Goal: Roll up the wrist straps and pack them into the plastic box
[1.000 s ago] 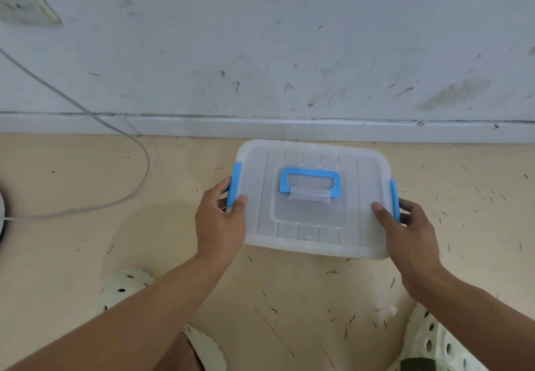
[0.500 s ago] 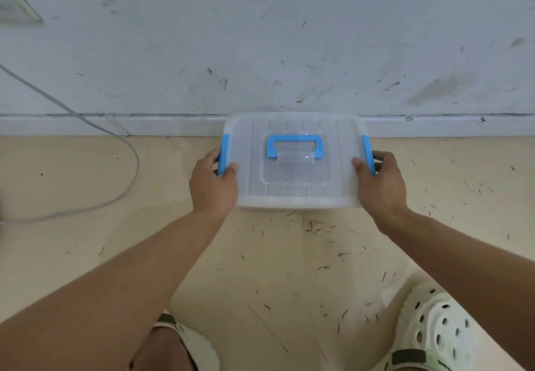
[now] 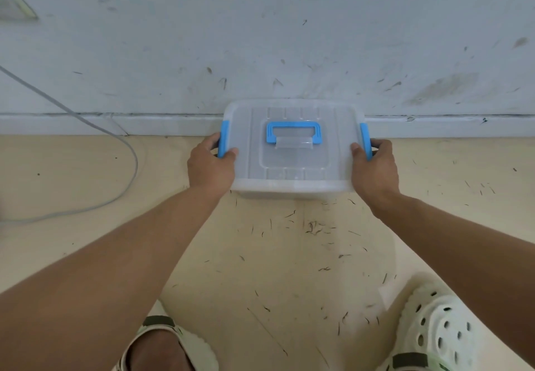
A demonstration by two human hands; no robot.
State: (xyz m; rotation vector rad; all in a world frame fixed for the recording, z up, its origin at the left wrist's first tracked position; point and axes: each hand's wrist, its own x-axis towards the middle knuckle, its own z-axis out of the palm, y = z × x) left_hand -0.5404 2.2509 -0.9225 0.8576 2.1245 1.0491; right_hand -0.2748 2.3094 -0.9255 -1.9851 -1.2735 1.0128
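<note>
So, box: my plastic box (image 3: 293, 165) sits at centre frame, its far edge against the skirting board (image 3: 115, 124), lid on, blue handle (image 3: 293, 132) lying flat on top.
Left hand: my left hand (image 3: 210, 165) grips the box's left end, thumb on the lid beside the blue clip (image 3: 223, 138).
Right hand: my right hand (image 3: 376, 168) grips the right end, thumb on the lid by the other blue clip (image 3: 365, 139).
Floor: beige floor (image 3: 289, 255), scattered with dark bits.
Cable: grey cable (image 3: 121, 150) curving at mid left.
Feet: white clogs (image 3: 434, 330) at the bottom edge.
</note>
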